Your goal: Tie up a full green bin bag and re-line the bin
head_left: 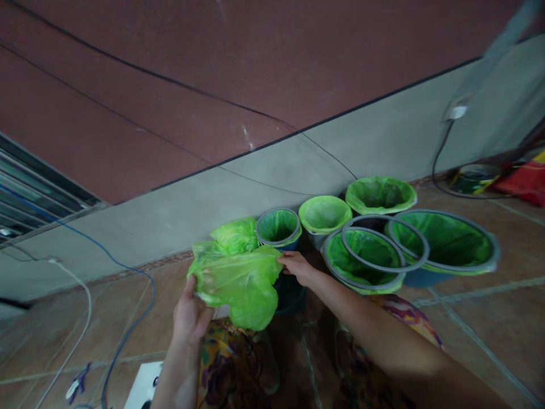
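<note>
A thin, light-green bin bag [238, 284] is spread between my two hands over the floor. My left hand [193, 312] grips its left edge, thumb on top and the fingers partly hidden under the plastic. On the other side, my right hand [298, 268] pinches the upper right edge. Below the bag and partly hidden by it stands a dark bin [292, 298]. Just beyond, a small bin lined in green [279, 227] has a grey ring round its mouth. A bunched green bag [236, 234] lies beside it against the wall.
Lined bins stand to the right, including a pale-lined one [326, 215], a back one [381, 194] and a large one [447, 241]. A loose grey ring [421, 250] rests across two rims. A blue cable [128, 324] and white cable [87, 307] cross the tiles at left.
</note>
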